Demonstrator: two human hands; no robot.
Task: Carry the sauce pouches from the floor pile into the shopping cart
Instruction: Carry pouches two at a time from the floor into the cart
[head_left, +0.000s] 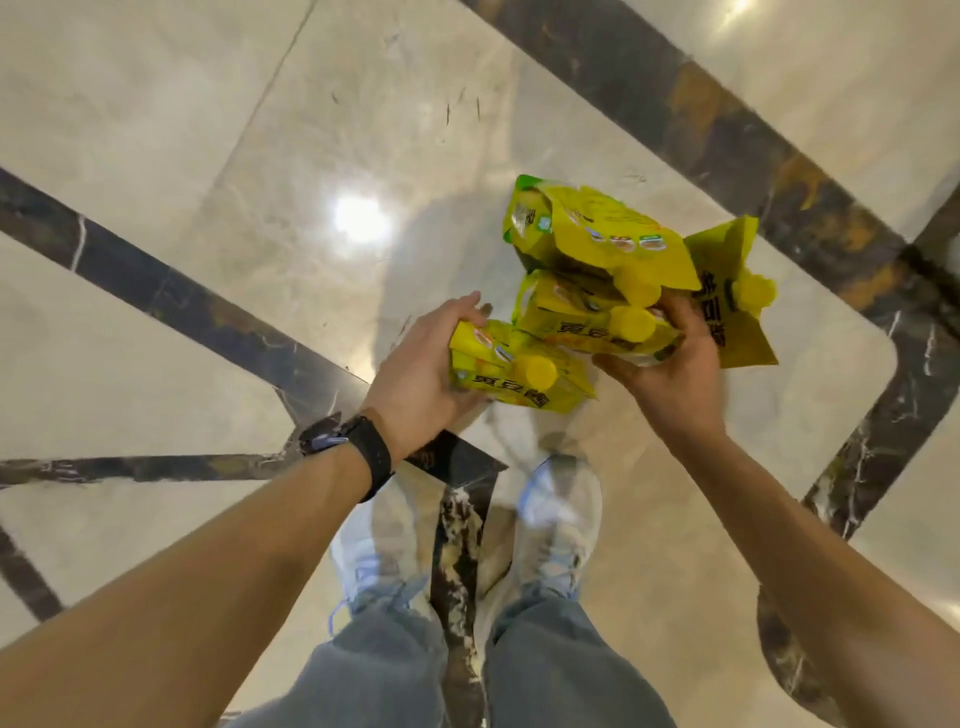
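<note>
Sauce pouches (592, 249) bunch between the left hand (415, 374) and right hand (670, 379), fingers (680, 317) curled round them.

Left hand (415, 374): is gripping a single yellow pouch (519, 376) from its side, cap up.
Right hand (670, 374): is clutching a bunch of pouches (597, 244), three fanning out.
Watch (363, 452): is sitting on the left wrist.
Floor (208, 130): is gleaming, pale marble crossed by dark bands.
Sneakers (561, 514): are standing below the hands.
</note>
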